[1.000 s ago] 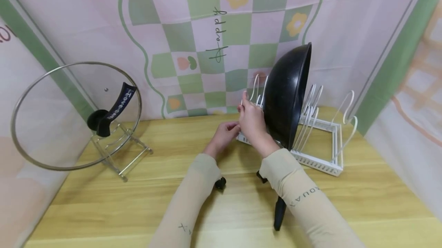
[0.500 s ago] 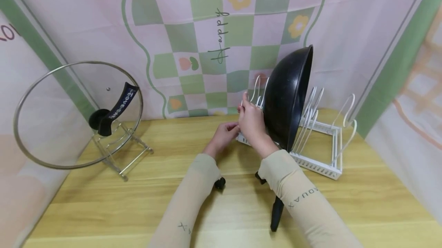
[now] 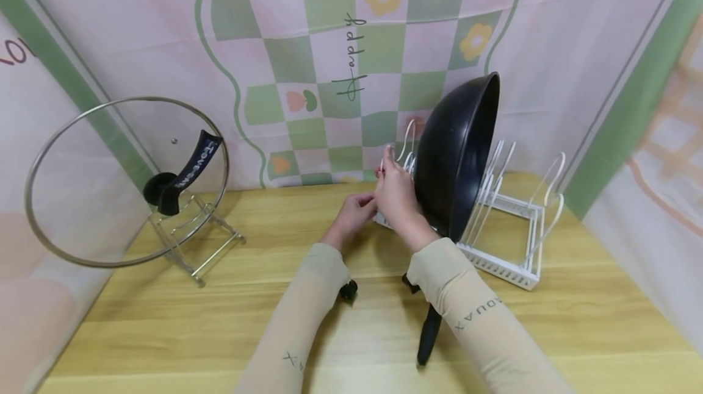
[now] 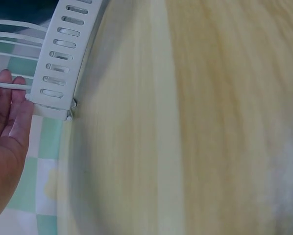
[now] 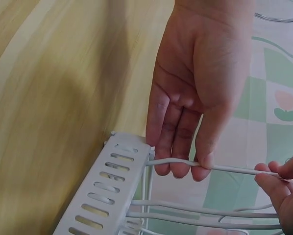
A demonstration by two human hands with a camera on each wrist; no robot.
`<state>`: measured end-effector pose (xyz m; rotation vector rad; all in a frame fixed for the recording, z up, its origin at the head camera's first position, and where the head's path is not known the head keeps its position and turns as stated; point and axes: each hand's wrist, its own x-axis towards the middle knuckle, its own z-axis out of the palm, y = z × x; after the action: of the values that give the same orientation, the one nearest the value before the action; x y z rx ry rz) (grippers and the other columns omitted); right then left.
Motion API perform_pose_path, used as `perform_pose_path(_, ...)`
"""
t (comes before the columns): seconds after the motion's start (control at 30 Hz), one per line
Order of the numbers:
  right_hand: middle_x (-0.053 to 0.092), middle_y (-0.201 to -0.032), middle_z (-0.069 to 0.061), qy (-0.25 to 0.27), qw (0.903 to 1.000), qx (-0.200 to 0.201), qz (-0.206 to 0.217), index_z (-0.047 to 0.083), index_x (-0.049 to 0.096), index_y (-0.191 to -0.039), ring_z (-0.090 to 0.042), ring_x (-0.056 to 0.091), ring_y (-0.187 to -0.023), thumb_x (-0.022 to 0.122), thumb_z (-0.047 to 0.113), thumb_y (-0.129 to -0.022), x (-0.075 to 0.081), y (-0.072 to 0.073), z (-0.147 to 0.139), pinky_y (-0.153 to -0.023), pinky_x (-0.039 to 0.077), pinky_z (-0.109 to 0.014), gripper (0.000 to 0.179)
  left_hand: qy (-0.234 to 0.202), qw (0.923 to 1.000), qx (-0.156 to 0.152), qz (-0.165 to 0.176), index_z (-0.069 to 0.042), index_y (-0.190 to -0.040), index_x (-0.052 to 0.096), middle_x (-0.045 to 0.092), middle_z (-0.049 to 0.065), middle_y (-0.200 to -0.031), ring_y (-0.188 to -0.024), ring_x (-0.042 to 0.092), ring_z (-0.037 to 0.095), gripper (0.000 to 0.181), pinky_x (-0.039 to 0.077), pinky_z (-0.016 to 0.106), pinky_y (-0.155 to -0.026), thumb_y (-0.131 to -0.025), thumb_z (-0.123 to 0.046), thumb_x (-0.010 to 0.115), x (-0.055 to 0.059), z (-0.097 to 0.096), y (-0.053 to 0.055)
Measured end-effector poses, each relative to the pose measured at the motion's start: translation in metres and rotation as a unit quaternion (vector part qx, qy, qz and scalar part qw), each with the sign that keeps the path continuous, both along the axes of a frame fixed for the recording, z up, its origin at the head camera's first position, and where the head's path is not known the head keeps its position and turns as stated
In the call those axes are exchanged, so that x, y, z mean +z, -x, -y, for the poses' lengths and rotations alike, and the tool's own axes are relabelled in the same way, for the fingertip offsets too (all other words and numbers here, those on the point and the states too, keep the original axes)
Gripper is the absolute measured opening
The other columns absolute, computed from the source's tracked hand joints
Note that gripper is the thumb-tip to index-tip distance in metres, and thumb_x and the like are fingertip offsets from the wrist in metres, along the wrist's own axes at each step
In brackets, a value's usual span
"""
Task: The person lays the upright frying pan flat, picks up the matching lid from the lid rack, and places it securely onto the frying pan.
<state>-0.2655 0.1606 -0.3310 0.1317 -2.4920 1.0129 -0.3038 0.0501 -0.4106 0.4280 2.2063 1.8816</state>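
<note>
A white wire rack (image 3: 508,266) with a slotted base stands at the right of the table, and a black wok (image 3: 453,156) stands on edge between its wires. The wok's handle (image 3: 428,336) points toward me, partly behind the right sleeve. My left hand (image 3: 351,217) pinches an end wire (image 5: 230,168) of the rack low down, near the base, between thumb and fingers. Farther up the same wire, my right hand (image 5: 286,188) pinches it between thumb and finger. In the head view, the right hand (image 3: 398,196) hides part of the rack's left end.
A glass lid (image 3: 30,199) with a metal rim and a black handle (image 3: 192,165) leans upright on a small metal stand (image 3: 211,260) at the left. Patterned cloth (image 3: 274,46) hangs behind the wooden table (image 3: 247,333). Small black pieces (image 3: 348,290) show beside the sleeves.
The rack has turned slightly with the wok in it: its right end has come toward me and the wok's handle has swung left. Both hands keep their hold on the wire.
</note>
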Motion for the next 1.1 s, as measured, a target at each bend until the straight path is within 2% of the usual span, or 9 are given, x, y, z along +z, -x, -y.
perform_pose_path(0.07,0.067,-0.105,-0.019,0.003,1.0000,-0.001,-0.003,-0.006,0.027,-0.157,-0.035,0.063,-0.096,0.051,-0.001,-0.105,0.000,0.001,0.001,-0.097,0.051,-0.050,0.058,-0.002,1.0000,0.002,0.002,0.002,-0.123,0.071,0.071,0.014,-0.121,-0.108,0.062,0.018,0.028,0.052,0.034,-0.098,-0.106,-0.016,0.058,0.000,0.000,0.001)
perform_pose_path(0.1,0.066,-0.105,-0.019,0.008,1.0000,-0.001,-0.004,-0.006,0.027,-0.157,-0.035,0.063,-0.097,0.051,-0.001,-0.105,0.000,0.001,0.002,-0.096,0.051,-0.050,0.058,-0.007,1.0000,0.004,-0.002,0.002,-0.123,0.071,0.071,0.015,-0.121,-0.107,0.062,0.017,0.028,0.053,0.033,-0.097,-0.106,-0.016,0.058,-0.004,-0.001,0.004)
perform_pose_path(0.23,0.067,-0.109,-0.020,0.030,0.9995,-0.007,-0.007,-0.006,0.028,-0.156,-0.036,0.063,-0.103,0.051,-0.001,-0.104,-0.001,0.001,0.005,-0.099,0.049,-0.050,0.057,-0.021,0.9998,0.006,-0.005,0.006,-0.124,0.069,0.070,0.019,-0.122,-0.109,0.062,0.017,0.029,0.053,0.032,-0.097,-0.105,-0.013,0.059,-0.004,0.000,0.005)
perform_pose_path(0.4,0.066,-0.112,-0.020,0.060,0.9982,-0.009,-0.004,-0.005,0.026,-0.157,-0.034,0.061,-0.103,0.051,-0.002,-0.104,-0.004,0.002,0.008,-0.099,0.049,-0.047,0.059,-0.027,0.9996,0.006,-0.009,0.008,-0.122,0.070,0.071,0.019,-0.119,-0.104,0.061,0.015,0.027,0.053,0.030,-0.095,-0.105,-0.011,0.059,-0.004,0.001,0.005)
perform_pose_path(0.73,0.063,-0.123,-0.018,0.080,0.9967,0.004,0.013,-0.006,0.017,-0.158,-0.031,0.061,-0.110,0.054,-0.001,-0.102,-0.003,0.002,0.012,-0.108,0.044,-0.043,0.067,-0.004,0.9997,0.021,-0.011,0.010,-0.107,0.071,0.072,0.013,-0.102,-0.091,0.057,0.013,0.022,0.052,0.027,-0.085,-0.103,-0.008,0.058,-0.004,0.003,0.007)
perform_pose_path(0.87,0.062,-0.124,-0.018,0.079,0.9966,0.014,0.016,-0.008,0.014,-0.158,-0.031,0.059,-0.109,0.056,-0.001,-0.100,-0.002,0.002,0.012,-0.109,0.042,-0.042,0.072,0.005,0.9996,0.026,-0.011,0.010,-0.106,0.071,0.072,0.015,-0.107,-0.097,0.058,0.015,0.022,0.052,0.029,-0.089,-0.102,-0.007,0.058,-0.002,0.004,0.005)
perform_pose_path(1.1,0.060,-0.121,-0.017,0.083,0.9959,0.028,0.023,-0.007,0.013,-0.159,-0.031,0.056,-0.102,0.060,0.003,-0.099,-0.003,0.003,0.011,-0.104,0.043,-0.044,0.077,0.005,0.9995,0.029,-0.006,0.010,-0.112,0.071,0.070,0.020,-0.119,-0.108,0.061,0.021,0.022,0.053,0.035,-0.098,-0.102,-0.004,0.057,0.001,0.004,0.002)
